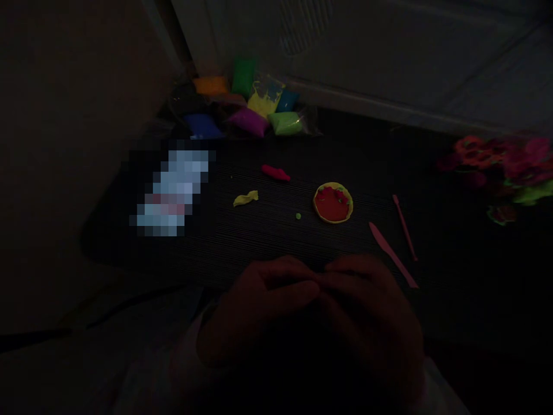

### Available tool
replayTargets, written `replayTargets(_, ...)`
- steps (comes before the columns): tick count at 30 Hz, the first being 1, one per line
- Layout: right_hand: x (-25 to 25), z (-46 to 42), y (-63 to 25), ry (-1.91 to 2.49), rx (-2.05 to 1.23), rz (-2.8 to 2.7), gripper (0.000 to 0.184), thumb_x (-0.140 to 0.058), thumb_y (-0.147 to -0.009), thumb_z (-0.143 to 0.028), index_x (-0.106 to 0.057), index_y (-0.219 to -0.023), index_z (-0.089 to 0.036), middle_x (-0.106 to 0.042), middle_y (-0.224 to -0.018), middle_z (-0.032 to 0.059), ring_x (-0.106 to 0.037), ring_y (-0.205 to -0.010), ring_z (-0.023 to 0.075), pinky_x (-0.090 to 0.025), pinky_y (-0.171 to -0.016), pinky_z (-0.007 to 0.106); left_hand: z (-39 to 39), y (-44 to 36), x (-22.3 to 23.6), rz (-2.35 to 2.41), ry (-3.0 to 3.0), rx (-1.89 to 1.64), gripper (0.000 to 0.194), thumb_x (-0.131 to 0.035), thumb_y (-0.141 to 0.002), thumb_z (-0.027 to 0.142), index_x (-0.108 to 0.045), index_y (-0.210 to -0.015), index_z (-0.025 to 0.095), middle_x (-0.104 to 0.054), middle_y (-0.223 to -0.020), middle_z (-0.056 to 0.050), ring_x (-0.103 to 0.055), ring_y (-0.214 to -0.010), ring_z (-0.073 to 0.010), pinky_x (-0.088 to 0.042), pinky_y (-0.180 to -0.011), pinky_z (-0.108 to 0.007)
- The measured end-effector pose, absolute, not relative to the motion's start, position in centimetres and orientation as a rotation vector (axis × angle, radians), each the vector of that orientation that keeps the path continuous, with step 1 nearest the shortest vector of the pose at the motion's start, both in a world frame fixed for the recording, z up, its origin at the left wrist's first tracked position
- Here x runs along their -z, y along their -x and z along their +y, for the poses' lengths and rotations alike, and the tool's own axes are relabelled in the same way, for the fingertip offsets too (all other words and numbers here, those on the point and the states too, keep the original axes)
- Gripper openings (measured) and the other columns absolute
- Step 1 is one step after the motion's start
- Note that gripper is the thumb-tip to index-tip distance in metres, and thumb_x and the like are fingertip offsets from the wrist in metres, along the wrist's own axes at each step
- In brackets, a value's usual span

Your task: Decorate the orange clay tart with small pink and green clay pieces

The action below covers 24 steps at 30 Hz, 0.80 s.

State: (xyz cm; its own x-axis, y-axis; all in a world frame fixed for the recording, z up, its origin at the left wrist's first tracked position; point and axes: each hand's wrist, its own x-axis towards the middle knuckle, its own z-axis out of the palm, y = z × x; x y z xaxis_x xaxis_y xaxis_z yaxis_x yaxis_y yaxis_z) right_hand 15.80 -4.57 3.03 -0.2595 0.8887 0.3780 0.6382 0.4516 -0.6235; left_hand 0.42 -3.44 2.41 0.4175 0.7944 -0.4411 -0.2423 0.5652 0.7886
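Note:
The scene is very dark. My left hand (263,300) and my right hand (367,305) meet at the near edge of a dark table (259,242), fingertips pinched together around something I cannot make out. Beyond them lies a round yellow clay disc with a red centre (333,202). A tiny green clay ball (298,216), a yellow clay scrap (246,198) and a pink-red clay roll (275,172) lie to its left. Two pink modelling tools, a flat blade (392,254) and a thin stick (405,226), rest right of the disc.
Several bags of coloured clay (250,106) are piled at the table's far edge. Bright pink and green clay pieces (501,164) sit at the far right. A blurred-out pale object (173,193) lies on the left part of the table.

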Motion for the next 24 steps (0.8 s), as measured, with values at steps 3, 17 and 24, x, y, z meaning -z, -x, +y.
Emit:
replayTargets(3,-3.0,-4.6,-15.8,1.27,-0.414,-2.033,0.018,-0.054,-0.076,-0.016,-0.058,-0.093,-0.022,-0.055,-0.086,0.0024,-0.055,-0.077,0.0126,-0.05,-0.061,0.026,-3.4,-0.4,-2.4,0.917,-0.73,-0.721,0.008,-0.06,-0.073,0.021,-0.068,-0.075,0.021,-0.06,-0.08,0.003,-0.055,-0.077,-0.0109,-0.042,-0.071,-0.023)
replayTargets(17,-2.7,-4.5,-15.9,1.261,-0.461,-2.01,0.015,-0.055,-0.076,-0.014,-0.057,-0.09,-0.02,-0.054,-0.086,0.0019,-0.054,-0.078,0.0116,-0.048,-0.064,0.024,-3.3,-0.4,-2.4,0.923,-0.737,-0.708,0.009,-0.057,-0.075,0.023,-0.066,-0.073,0.019,-0.057,-0.077,0.003,-0.051,-0.073,-0.0093,-0.039,-0.07,-0.022)
replayTargets(24,-2.0,-4.9,-16.2,1.271,-0.849,-1.782,0.017,-0.056,-0.076,-0.018,-0.057,-0.091,-0.026,-0.054,-0.089,-0.0013,-0.054,-0.083,0.0092,-0.047,-0.069,0.019,-3.3,-0.6,-2.6,0.887,-0.579,-0.712,0.014,-0.058,-0.073,0.028,-0.064,-0.069,0.016,-0.054,-0.069,0.003,-0.047,-0.066,-0.009,-0.037,-0.065,-0.023)
